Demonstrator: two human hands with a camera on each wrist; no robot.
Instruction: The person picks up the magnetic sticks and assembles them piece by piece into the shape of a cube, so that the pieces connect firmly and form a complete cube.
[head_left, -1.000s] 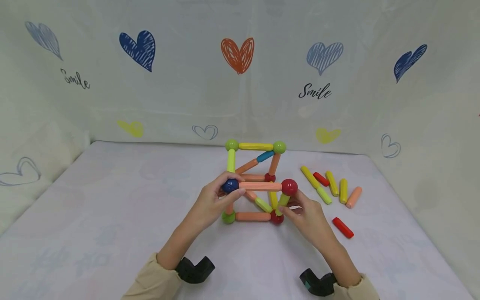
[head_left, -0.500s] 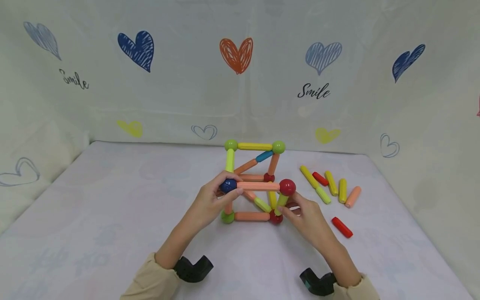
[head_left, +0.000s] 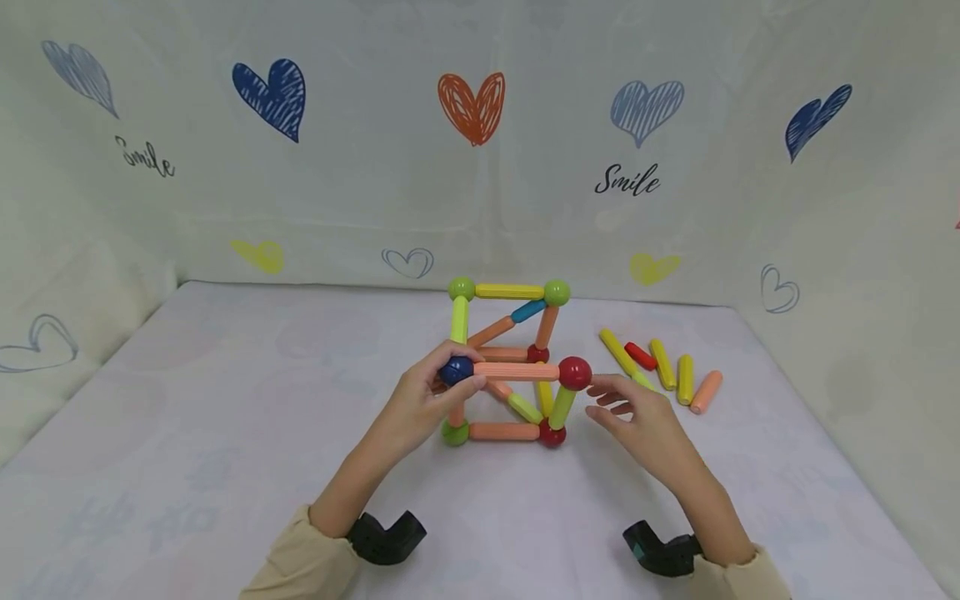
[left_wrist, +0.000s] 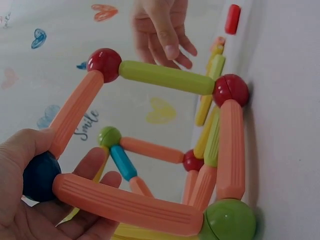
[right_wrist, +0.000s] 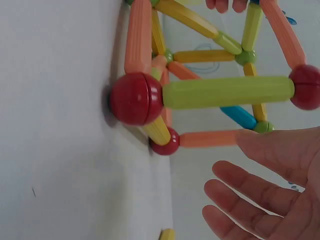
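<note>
A frame of magnetic sticks and balls stands on the table. My left hand grips the blue ball at its upper front left corner. From that ball an orange stick runs across to a red ball. A light green stick joins this ball to a lower red ball. At the back, a yellow stick spans two green balls, with a blue-and-orange diagonal below it. Fingers apart and holding nothing, my right hand hovers just right of the light green stick.
Loose yellow sticks, a short red stick and an orange stick lie right of the frame. Another red stick shows in the left wrist view; the right arm hides it from the head camera. A heart-printed cloth hangs behind.
My right hand has let go of the light green stick and moved right, its fingers spreading. The stick stays between the two red balls. My left hand keeps its grip on the blue ball.
</note>
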